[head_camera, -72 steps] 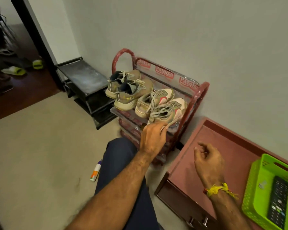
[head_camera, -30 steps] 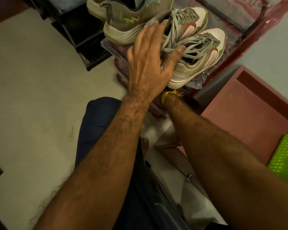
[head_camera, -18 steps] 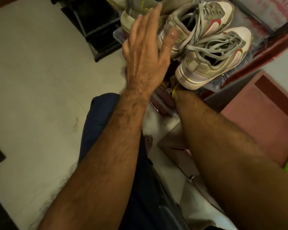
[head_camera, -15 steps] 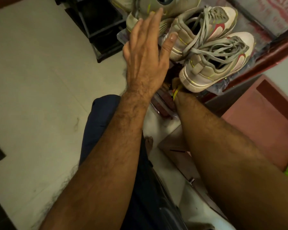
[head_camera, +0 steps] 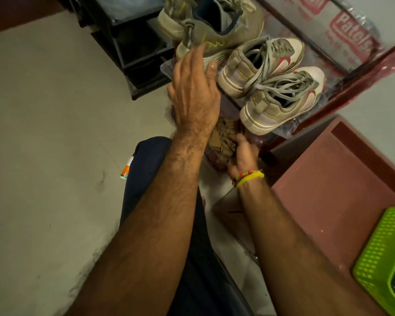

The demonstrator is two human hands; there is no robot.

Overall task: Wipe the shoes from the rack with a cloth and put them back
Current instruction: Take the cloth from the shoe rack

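Two pairs of sneakers stand on the top shelf of a red shoe rack [head_camera: 360, 71]: an olive pair [head_camera: 217, 26] at the back left and a beige, white and red pair [head_camera: 281, 92] at the front right. My left hand [head_camera: 194, 92] hovers with straight fingers at the shelf's front edge, its fingertips by the sole of the olive shoe. Below the shelf, my right hand [head_camera: 243, 153] grips a crumpled brown cloth [head_camera: 224, 140] from the lower tier. The right hand's fingers are partly hidden in the cloth.
A black low rack [head_camera: 132, 42] stands left of the red one. A maroon low table [head_camera: 342, 179] sits to the right with a green basket [head_camera: 379, 254] on it. A small white and orange tube [head_camera: 126, 169] lies on the floor by my leg.
My right hand has drawn back out from under the shelf with a brown cloth in its grip. My left hand has shifted slightly left along the shelf's front edge.
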